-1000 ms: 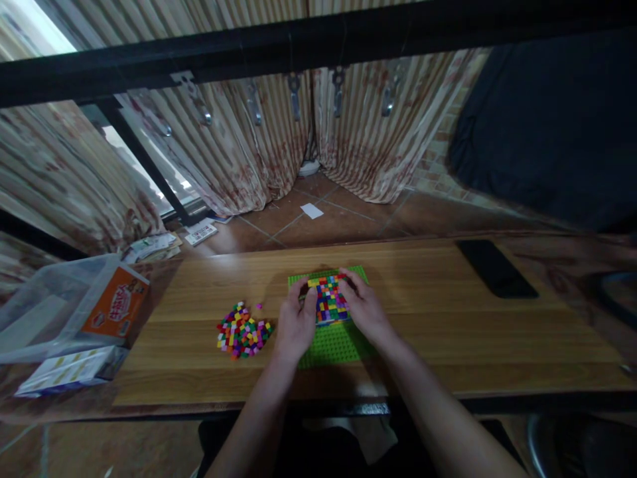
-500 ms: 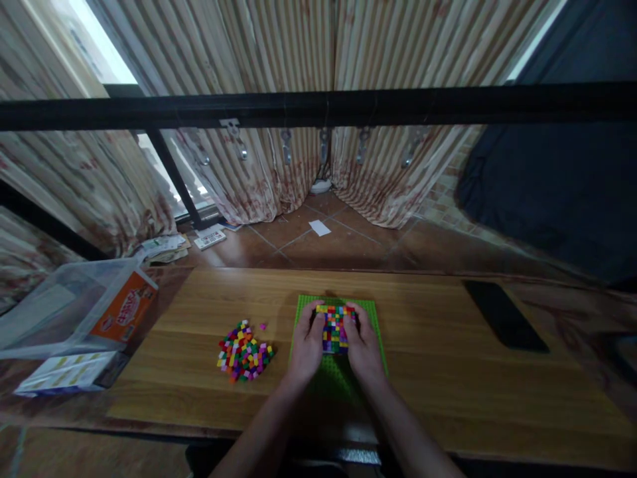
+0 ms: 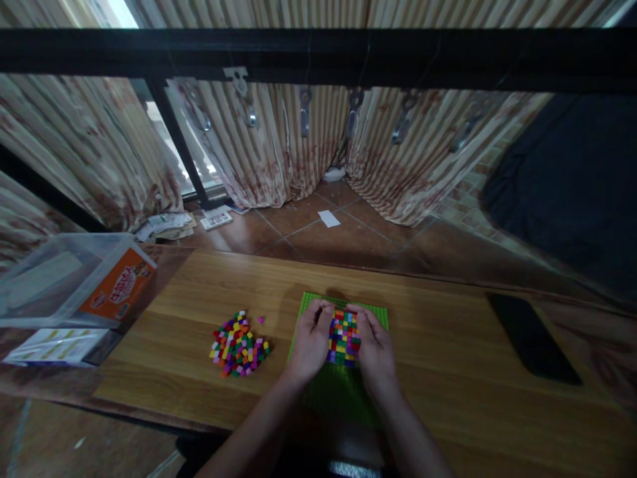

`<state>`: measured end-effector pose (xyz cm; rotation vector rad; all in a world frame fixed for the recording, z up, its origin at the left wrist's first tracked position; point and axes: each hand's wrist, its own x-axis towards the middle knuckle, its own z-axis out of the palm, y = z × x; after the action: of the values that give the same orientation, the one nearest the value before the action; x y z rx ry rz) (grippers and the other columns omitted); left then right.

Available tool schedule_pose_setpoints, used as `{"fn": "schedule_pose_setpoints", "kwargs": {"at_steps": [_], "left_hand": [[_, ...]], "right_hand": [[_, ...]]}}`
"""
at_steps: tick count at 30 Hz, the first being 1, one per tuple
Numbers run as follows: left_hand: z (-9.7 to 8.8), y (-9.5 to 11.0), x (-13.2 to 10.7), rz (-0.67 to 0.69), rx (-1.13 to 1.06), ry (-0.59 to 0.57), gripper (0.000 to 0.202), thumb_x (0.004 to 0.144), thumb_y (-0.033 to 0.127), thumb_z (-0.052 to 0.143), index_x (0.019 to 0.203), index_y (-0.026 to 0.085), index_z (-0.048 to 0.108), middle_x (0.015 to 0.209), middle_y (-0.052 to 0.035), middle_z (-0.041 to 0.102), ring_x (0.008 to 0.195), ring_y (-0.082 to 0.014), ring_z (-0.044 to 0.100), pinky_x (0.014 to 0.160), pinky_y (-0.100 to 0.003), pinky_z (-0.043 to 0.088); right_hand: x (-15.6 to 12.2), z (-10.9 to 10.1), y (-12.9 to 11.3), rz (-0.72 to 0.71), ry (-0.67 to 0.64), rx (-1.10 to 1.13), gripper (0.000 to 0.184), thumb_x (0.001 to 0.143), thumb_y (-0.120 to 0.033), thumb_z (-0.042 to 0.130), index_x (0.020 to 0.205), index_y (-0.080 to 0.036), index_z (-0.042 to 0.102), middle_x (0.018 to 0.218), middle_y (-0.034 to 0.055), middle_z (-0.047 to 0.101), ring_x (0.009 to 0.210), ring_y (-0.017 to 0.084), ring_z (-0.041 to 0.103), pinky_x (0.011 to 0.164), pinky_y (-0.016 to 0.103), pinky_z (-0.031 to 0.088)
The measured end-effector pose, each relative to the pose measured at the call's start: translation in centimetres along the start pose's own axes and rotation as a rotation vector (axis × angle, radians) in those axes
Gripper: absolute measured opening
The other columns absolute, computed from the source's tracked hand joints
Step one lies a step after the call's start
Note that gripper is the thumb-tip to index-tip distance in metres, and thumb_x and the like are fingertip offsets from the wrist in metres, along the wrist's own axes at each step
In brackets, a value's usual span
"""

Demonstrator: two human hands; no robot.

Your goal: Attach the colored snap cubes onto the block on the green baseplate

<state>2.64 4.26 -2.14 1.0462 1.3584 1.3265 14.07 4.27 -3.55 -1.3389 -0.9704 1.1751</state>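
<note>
A square block of small multicoloured toy bricks is over a green studded baseplate. My left hand grips the block's left side, fingers curled towards its far corner. On the right side, my right hand grips it the same way, thumb along the edge. The fingertips of both hands are partly hidden behind the far edge. Whether the block is pressed onto the baseplate or held just above it, I cannot tell. A loose pile of similar bricks lies left of the baseplate.
The wooden table carries a dark flat phone-like slab at the right. One pink brick lies apart from the pile. To the left stand a clear plastic bin and a white box. A black rail crosses beyond.
The head view has tilted and shifted, so the rail sits higher in view. Both hands stay at the block's sides, with the left fingers now more curled at its far corner.
</note>
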Motion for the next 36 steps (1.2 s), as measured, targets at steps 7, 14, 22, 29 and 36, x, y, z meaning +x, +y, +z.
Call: {"fn": "schedule_pose_setpoints", "kwargs": {"at_steps": [7, 14, 22, 29, 36], "left_hand": [[-0.4, 0.2, -0.7, 0.038, -0.060, -0.122, 0.026, 0.092, 0.039, 0.045, 0.099, 0.021, 0.062, 0.103, -0.0037, 0.066, 0.100, -0.0184, 0.060, 0.092, -0.030, 0.046], [-0.6, -0.1, -1.0, 0.022, -0.160, -0.136, 0.057, 0.093, 0.061, 0.036, 0.127, 0.020, 0.057, 0.134, -0.0111, 0.059, 0.129, -0.0236, 0.051, 0.113, -0.039, 0.035], [-0.6, -1.0, -0.9, 0.087, -0.154, -0.147, 0.061, 0.093, 0.062, 0.037, 0.131, 0.018, 0.054, 0.140, -0.0122, 0.054, 0.133, -0.0242, 0.047, 0.117, -0.041, 0.031], [0.3, 0.2, -1.7, 0.101, 0.002, -0.040, 0.045, 0.097, 0.048, 0.039, 0.127, 0.018, 0.057, 0.134, -0.0117, 0.059, 0.127, -0.0230, 0.052, 0.111, -0.039, 0.038], [-5.2, 2.3, -0.5, 0.341, 0.555, 0.135, 0.025, 0.088, 0.018, 0.051, 0.107, 0.020, 0.067, 0.107, -0.0092, 0.070, 0.106, -0.0238, 0.061, 0.099, -0.040, 0.045]], "right_hand": [[-0.5, 0.3, -0.1, -0.094, -0.004, -0.026, 0.037, 0.088, -0.052, 0.051, 0.099, -0.023, 0.070, 0.107, 0.0052, 0.072, 0.102, 0.023, 0.064, 0.092, 0.037, 0.047], [-0.7, 0.0, 0.2, -0.081, -0.110, 0.097, 0.038, 0.088, -0.052, 0.056, 0.114, -0.026, 0.065, 0.129, 0.0052, 0.064, 0.122, 0.024, 0.056, 0.107, 0.041, 0.039], [-1.0, -0.5, 0.6, -0.096, -0.155, 0.112, 0.051, 0.089, -0.058, 0.053, 0.129, -0.027, 0.057, 0.145, 0.0058, 0.052, 0.136, 0.025, 0.045, 0.114, 0.046, 0.032], [-0.7, -0.5, 0.2, -0.118, -0.159, 0.038, 0.048, 0.087, -0.057, 0.057, 0.124, -0.027, 0.061, 0.139, 0.0061, 0.057, 0.133, 0.027, 0.047, 0.114, 0.047, 0.031], [-0.5, -0.5, 0.0, -0.091, -0.023, -0.039, 0.045, 0.083, -0.058, 0.060, 0.114, -0.025, 0.068, 0.127, 0.0071, 0.065, 0.119, 0.027, 0.057, 0.104, 0.047, 0.039]]}}
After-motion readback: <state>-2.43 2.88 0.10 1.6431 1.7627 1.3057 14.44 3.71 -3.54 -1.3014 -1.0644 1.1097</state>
